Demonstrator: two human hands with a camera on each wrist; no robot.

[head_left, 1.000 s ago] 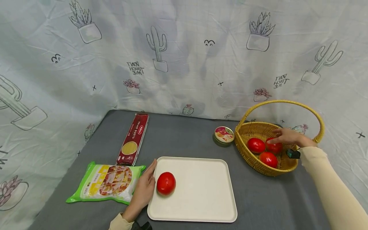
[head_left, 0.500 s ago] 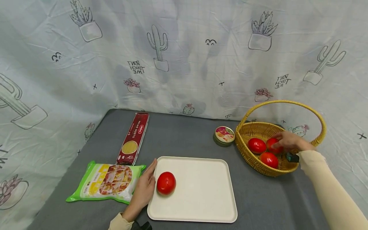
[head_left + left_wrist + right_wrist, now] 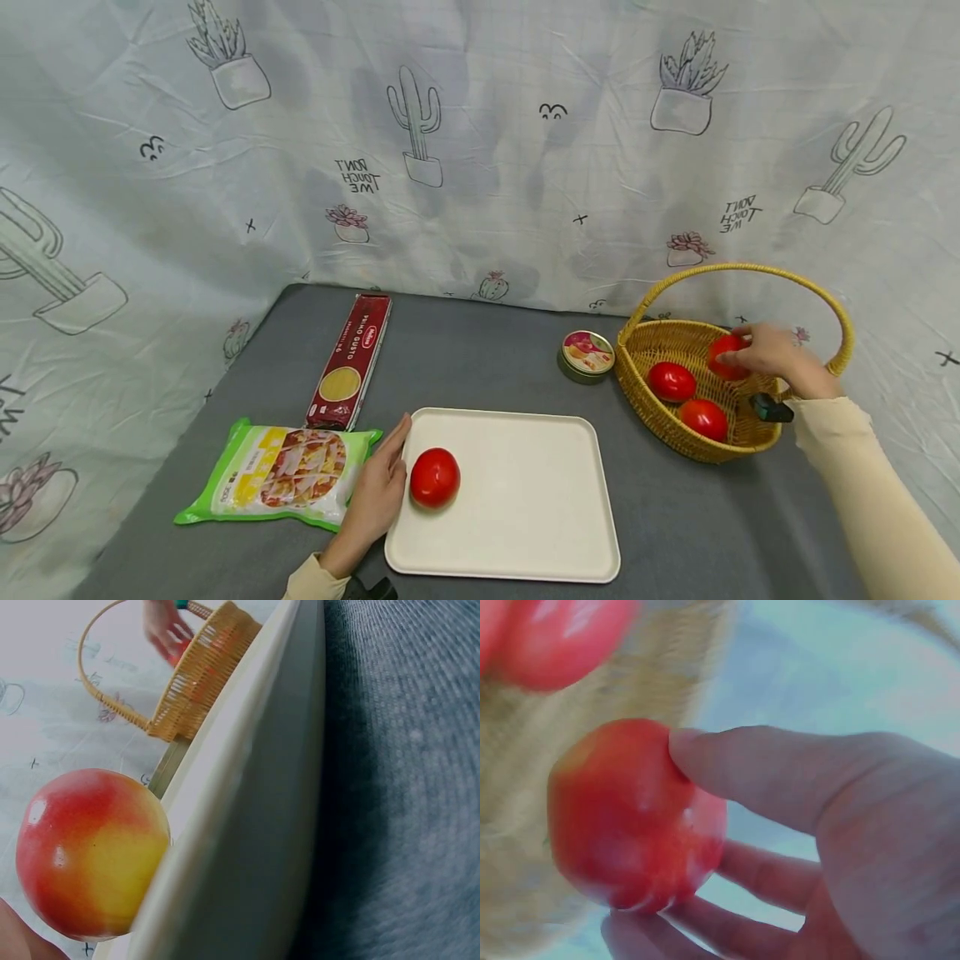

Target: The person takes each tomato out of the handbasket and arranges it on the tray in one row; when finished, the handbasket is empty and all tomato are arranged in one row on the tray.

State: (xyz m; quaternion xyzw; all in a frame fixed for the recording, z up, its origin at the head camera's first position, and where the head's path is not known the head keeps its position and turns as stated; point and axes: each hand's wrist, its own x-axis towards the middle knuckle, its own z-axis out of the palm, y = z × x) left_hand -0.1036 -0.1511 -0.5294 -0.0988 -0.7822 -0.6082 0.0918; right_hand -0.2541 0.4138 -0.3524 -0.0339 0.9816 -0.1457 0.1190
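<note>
**Tomato transfer, basket to tray: one placed, second in hand**

Progress: judging by the layout, the work is moving tomatoes from the wicker basket point(image 3: 675, 433) to the cream tray point(image 3: 525, 517). One tomato on the tray point(image 3: 434, 477) sits at its left edge. The right hand point(image 3: 772, 354) holds a lifted tomato point(image 3: 724, 357) above the basket interior, thumb and fingers clamped round it, as the right wrist view confirms point(image 3: 634, 817). It is not yet clear of the basket handle. Two tomatoes lie in the basket point(image 3: 671, 382) point(image 3: 703, 418).

The left hand point(image 3: 378, 492) rests flat against the tray's left rim, fingers straight and together, holding nothing.

Count: tomatoes 4 (tray 1, hand 1, basket 2). Tray 1. Basket 1. Round tin point(image 3: 586, 353) 1. Spaghetti box point(image 3: 348, 362) 1. Green food bag point(image 3: 277, 472) 1.
</note>
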